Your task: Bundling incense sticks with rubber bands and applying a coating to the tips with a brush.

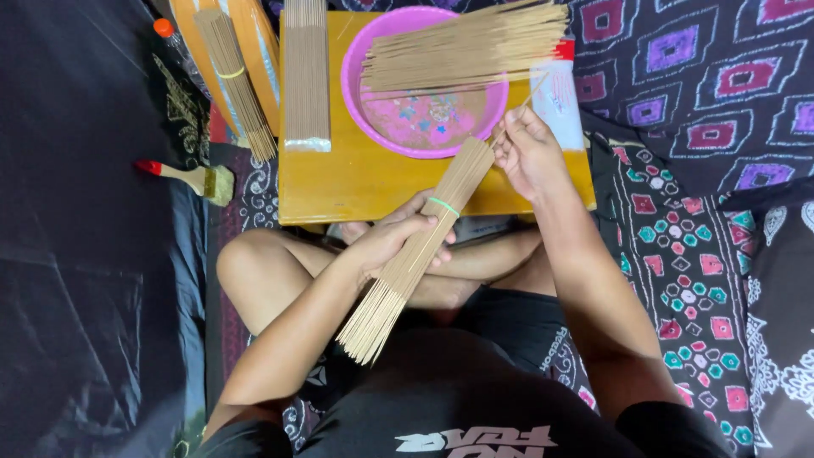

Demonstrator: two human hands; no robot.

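Observation:
My left hand point(392, 237) grips a thick bundle of tan incense sticks point(420, 246) bound by a green rubber band point(443, 205). The bundle slants from my lap up toward the low yellow table point(339, 182). At the bundle's top end, my right hand point(527, 151) pinches a single thin stick point(519, 108) between its fingertips. A pink round basin point(356, 93) stands on the table just beyond, with a loose heap of sticks point(462, 49) lying across its rim.
A wrapped flat pack of sticks point(306, 72) lies on the table's left side. Another banded bundle point(236, 80) rests on an orange tray at the left. A red-handled brush point(191, 176) lies on the dark floor cover. Patterned cloth point(695, 102) spreads to the right.

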